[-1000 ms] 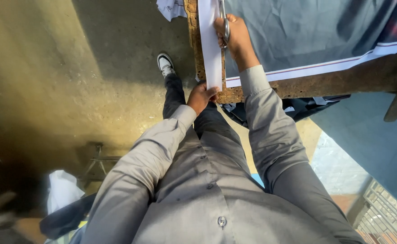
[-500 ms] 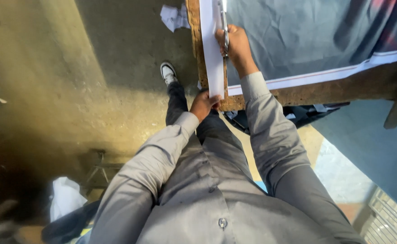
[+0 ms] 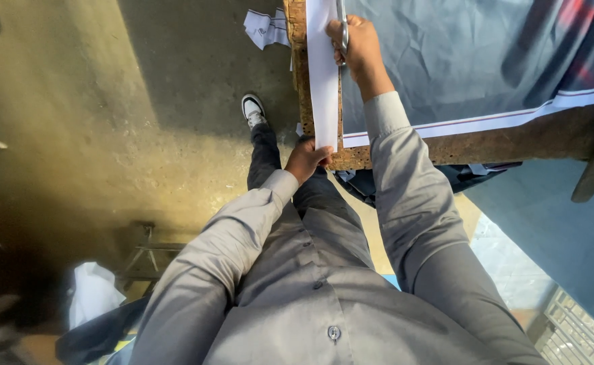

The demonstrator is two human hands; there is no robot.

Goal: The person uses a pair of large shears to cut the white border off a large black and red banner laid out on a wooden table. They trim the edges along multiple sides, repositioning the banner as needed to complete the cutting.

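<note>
A long white strip of fabric (image 3: 323, 74) runs along the left edge of a worn wooden table (image 3: 486, 145). My left hand (image 3: 306, 159) pinches the near end of that strip at the table's corner. Farther up, my right hand (image 3: 356, 46) is closed around metal scissors (image 3: 342, 27), whose blades lie along the strip's right side. Dark blue-grey cloth (image 3: 459, 61) with a white border band covers the tabletop beside the strip.
Crumpled white scraps (image 3: 264, 28) lie on the concrete floor left of the table. My shoe (image 3: 253, 110) stands below them. A metal stand (image 3: 149, 250) and a white bag (image 3: 94, 292) sit at lower left. More blue cloth (image 3: 560, 230) hangs at right.
My right hand with the scissors has moved farther up along the white strip, away from me. My left hand stays at the strip's near end.
</note>
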